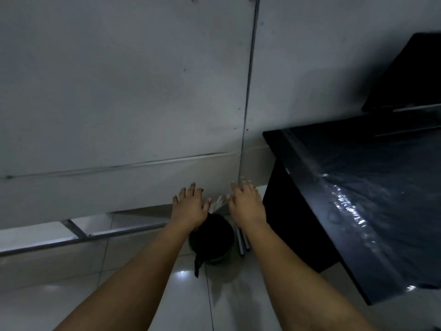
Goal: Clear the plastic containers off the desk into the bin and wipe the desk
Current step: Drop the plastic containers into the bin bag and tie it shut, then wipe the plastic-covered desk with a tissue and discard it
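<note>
Both forearms are stretched forward and down over the floor. The left hand (189,205) is seen from the back, with its fingers straight and spread wide, and nothing is gripped in it. The right hand (247,203) is also seen from the back, with its fingers spread and only lightly bent. A clear plastic container (219,203) is seen between the two hands, just at the thumbs; it is blurred, and it cannot be told whether it is touched by either hand.

Directly below the hands, a round green bin lined with a black bag (212,237) is placed on the pale tiled floor (167,295). The opening of the bin is partly covered by the left wrist. A loose end of the black bag is hung over the near rim of the bin.

To the right of the right hand, a dark glossy tabletop (372,187) is seen, with bright reflections on its surface. Two thin grey bars (243,242) are laid on the floor between the bin and the dark side of the tabletop, under the right wrist. Beyond the hands, a grey panelled wall (119,91) is seen.
</note>
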